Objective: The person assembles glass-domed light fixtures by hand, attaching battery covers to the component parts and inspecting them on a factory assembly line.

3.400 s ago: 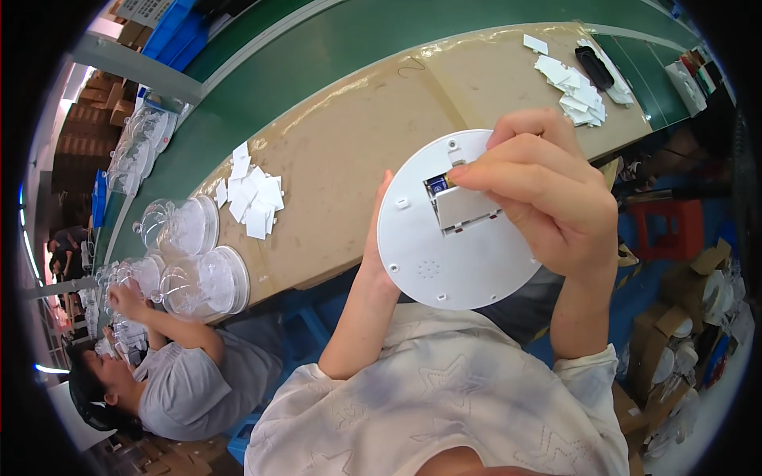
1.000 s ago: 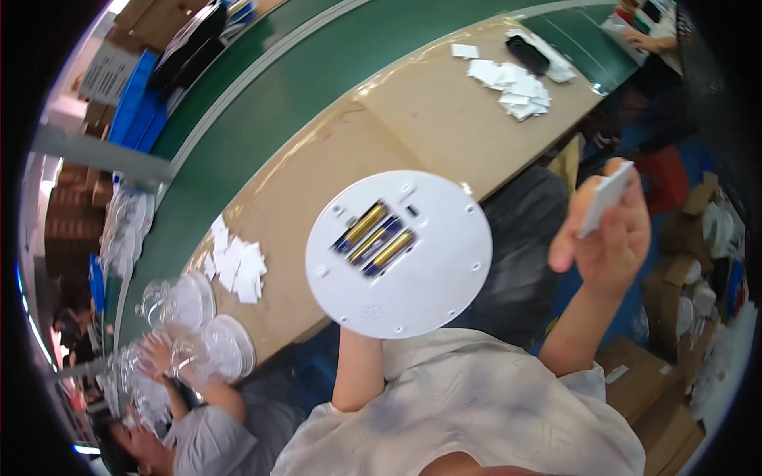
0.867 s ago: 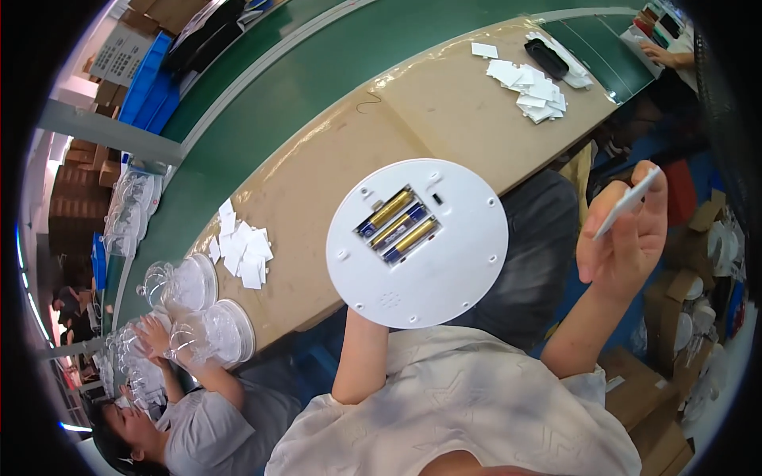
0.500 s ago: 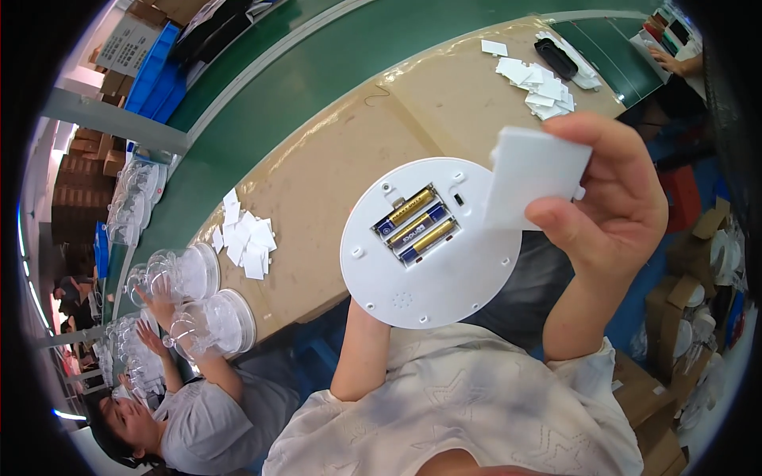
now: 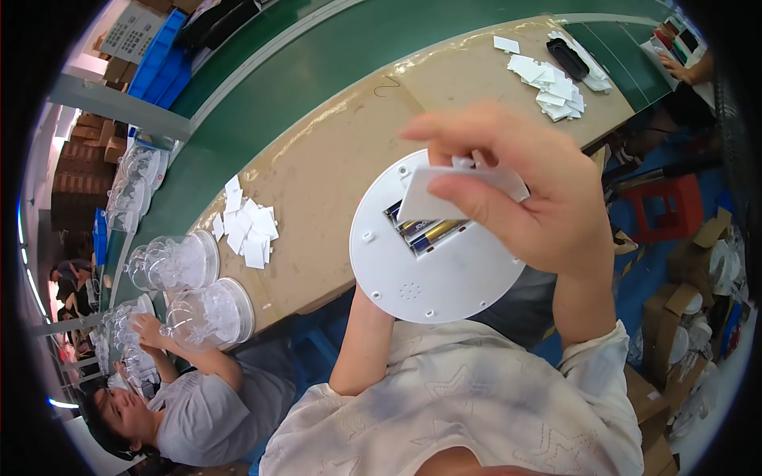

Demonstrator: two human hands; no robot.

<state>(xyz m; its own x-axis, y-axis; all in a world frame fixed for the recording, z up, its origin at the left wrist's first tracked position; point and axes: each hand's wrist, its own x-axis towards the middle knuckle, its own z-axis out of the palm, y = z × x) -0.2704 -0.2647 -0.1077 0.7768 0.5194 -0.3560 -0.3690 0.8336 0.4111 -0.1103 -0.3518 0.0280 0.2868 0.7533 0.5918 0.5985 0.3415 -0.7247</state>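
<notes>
A round white battery-powered base [image 5: 444,289] is held up in front of me, its battery side facing me. Gold-and-blue batteries [image 5: 432,232] lie in its open square compartment. My left forearm [image 5: 363,345] runs up behind the base, which rests on that hand; the hand itself is hidden. Between thumb and fingers of my right hand [image 5: 516,178] is a white square battery cover [image 5: 429,194]. It is tilted over the compartment and hides the upper part of it. Whether the cover touches the base, I cannot tell.
Loose white covers lie in piles at the table's left [image 5: 250,230] and far right [image 5: 548,83], the latter beside a black tray [image 5: 567,59]. Clear domes [image 5: 210,313] stand near a co-worker [image 5: 206,420] on the left. A red stool [image 5: 663,208] and cartons [image 5: 675,317] are at right.
My right hand has moved left with the battery cover, from beside the base to over its compartment, and the cover has tilted. The co-worker's hands have drawn together beside the domes.
</notes>
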